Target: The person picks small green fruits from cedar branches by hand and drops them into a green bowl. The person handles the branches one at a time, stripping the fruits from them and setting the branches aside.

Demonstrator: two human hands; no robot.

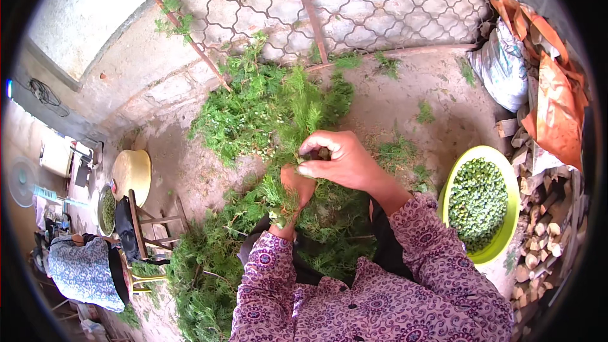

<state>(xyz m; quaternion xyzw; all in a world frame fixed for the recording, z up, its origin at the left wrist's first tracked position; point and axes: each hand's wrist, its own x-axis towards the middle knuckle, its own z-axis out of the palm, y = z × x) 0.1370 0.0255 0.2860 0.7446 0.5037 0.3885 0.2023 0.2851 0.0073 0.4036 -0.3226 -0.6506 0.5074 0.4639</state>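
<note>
My left hand (296, 188) is closed round the lower part of a feathery green conifer branch (303, 107), whose foliage fans upward and away from me. Sprigs also lie over that wrist. Just above and right of it, my right hand (345, 159) is curled with thumb and fingers bent toward the branch. Small greenish-brown pieces (323, 153) show between those fingers, too small to name surely. Off to the right stands a yellow-green basin (514, 206) filled with small round green pieces (478, 206) that look like cones or berries.
Cut greenery (234, 111) lies heaped ahead, with more branches (202, 285) at my left and between my legs. At the right are stacked firewood (538, 247), a white sack (503, 66) and orange sheeting (557, 111). A metal lattice (392, 6) closes the far side. Left stands a wooden stool (158, 221).
</note>
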